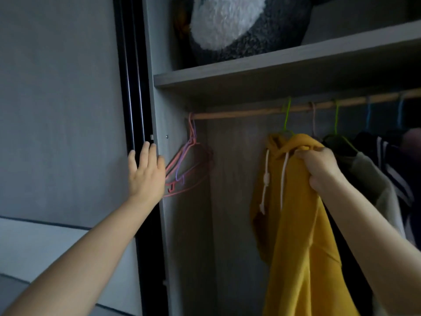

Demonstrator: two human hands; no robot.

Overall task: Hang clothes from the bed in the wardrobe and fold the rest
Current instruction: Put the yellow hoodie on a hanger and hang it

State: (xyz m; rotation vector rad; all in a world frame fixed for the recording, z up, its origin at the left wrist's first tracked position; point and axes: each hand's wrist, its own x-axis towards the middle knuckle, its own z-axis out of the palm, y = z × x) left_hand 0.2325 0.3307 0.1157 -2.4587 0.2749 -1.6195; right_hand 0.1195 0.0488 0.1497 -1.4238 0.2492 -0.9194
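Right hand (319, 167) grips yellow hoodie (293, 224) at the shoulder; it hangs on a green hanger (287, 119) from the rod (239, 114). Left hand (145, 174) spread flat on wardrobe frame (159, 110), near empty pink hangers (189, 165). Grey shelf (273, 65) w/ plush above. Dark clothes at right, cut off.

Yellow hoodie (303, 224) hem cut off at bottom edge; dark clothes (391, 160) at right blurred, cropped.
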